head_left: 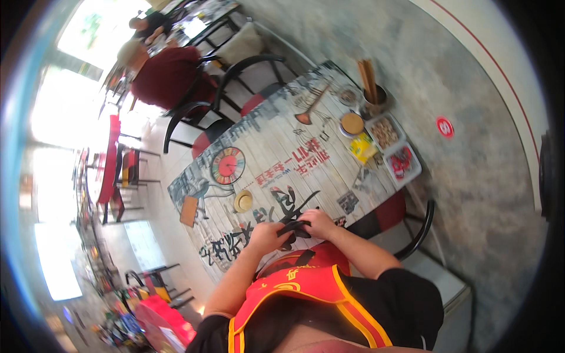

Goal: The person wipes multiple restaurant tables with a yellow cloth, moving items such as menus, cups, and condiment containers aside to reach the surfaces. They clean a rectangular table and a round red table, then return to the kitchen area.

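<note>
My left hand (266,237) and my right hand (321,224) are close together over the near edge of a printed table (282,150). Between them they grip a limp black item (295,226), perhaps a glove or a cloth; folds and fingers hide its full shape. The fingers of both hands are bent around it. Just below the hands lies the front of my red apron (282,284) with yellow trim. A round yellowish thing (243,201) shows beyond my left hand; whether it stands on the table or is printed, I cannot tell.
By the wall stand a holder with chopsticks (374,99), a jar with a tan lid (352,124), a yellow packet (363,148) and a white tray (405,165) with small items. Black-framed chairs (247,66) line the far side. A seated person (170,77) is behind them.
</note>
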Motion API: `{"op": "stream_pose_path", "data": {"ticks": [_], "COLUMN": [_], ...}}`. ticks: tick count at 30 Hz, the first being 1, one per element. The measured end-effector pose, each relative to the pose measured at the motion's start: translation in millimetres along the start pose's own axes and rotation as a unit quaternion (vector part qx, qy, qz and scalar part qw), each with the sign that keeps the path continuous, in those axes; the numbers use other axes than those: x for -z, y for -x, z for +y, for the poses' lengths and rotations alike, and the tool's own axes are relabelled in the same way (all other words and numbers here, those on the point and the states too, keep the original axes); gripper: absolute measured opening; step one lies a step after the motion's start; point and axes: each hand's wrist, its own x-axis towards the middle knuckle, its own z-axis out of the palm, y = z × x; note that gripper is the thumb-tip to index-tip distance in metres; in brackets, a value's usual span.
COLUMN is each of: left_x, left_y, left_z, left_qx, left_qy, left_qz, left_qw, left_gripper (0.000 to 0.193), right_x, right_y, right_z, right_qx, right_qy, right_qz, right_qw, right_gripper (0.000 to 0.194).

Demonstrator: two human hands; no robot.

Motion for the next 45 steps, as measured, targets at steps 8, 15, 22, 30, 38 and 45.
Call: {"op": "stream_pose_path", "data": {"ticks": [8,15,22,30,38,45], "left_x": [-27,-114,-118,-155,-184,-170], "left_y": [-35,-114,-51,155,219,250], "left_z": [20,23,-112,-282,-355,-384], "left_qx": [-0.03,-0.062,0.144,0.365,0.401,0.63], "left_qy": [0.083,0.055,0.19,0.345,0.203,0.003], "left_qz": [-0.134,-0.015,0.036,0.236,0.263,0.238], "left_qw": [0.987,0.996,0.97,0.832,0.854,0.739], "left_gripper": [0.041,0.042,0.042,0.035,0.04,0.117], "right_x": [88,126,44,18,-152,-108], "right_y": [111,95,82,35,-9,-41], "right_z": [8,52,68,82,-24,3], "right_qx": [-0.172,-0.235,-0.363,-0.274,-0.019,0.071], "right_qy": [0.021,0.376,0.333,0.387,0.268,0.294], "right_qz": [0.217,0.37,0.257,0.246,-0.055,-0.103], "right_qw": [0.961,0.817,0.831,0.846,0.962,0.948], "right_gripper": [0.012,0.048,0.101,0.082,0.077,0.072]}}
